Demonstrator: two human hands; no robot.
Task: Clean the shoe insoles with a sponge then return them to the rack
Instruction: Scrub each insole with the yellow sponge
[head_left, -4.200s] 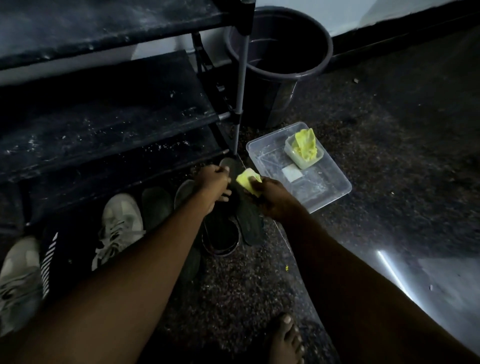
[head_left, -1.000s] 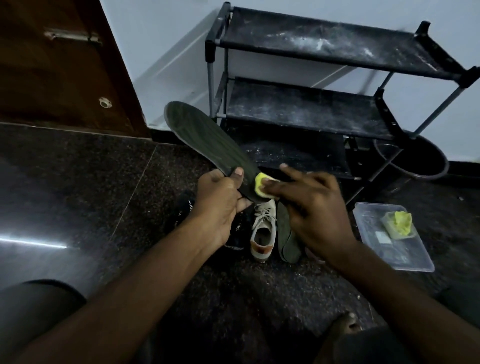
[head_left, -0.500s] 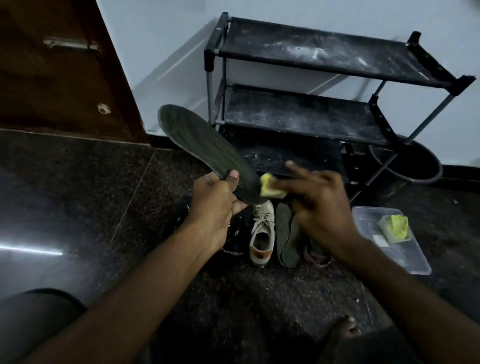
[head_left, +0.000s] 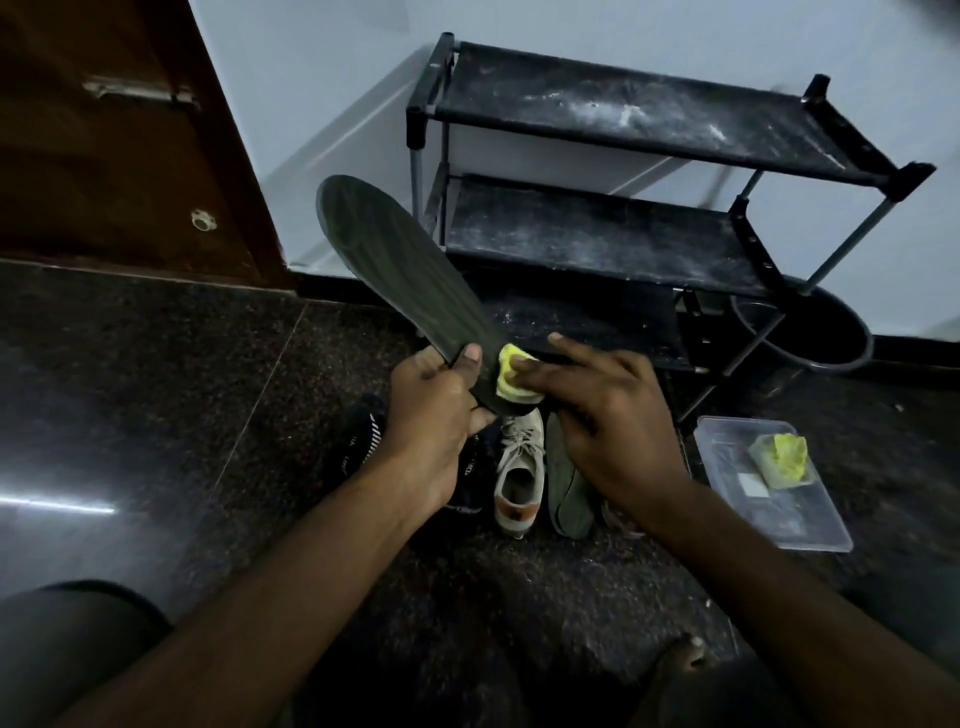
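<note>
Head view: left hand (head_left: 431, 410) clamped on the heel end of a dark insole (head_left: 400, 280), thumb on top, toe end tilted up-left in the air in front of the rack (head_left: 623, 234). Right hand (head_left: 608, 415) holds a yellow sponge (head_left: 511, 379) pressed against the insole just beside the left thumb, index finger laid over it, lower fingers curled. On the floor below the hands: black shoe (head_left: 363, 441), white shoe (head_left: 519, 467), second insole (head_left: 566, 483). Clear tray (head_left: 800, 535) to the right holds a tub (head_left: 784, 460) with something yellow in it. Bucket (head_left: 810, 338) beside the rack.
</note>
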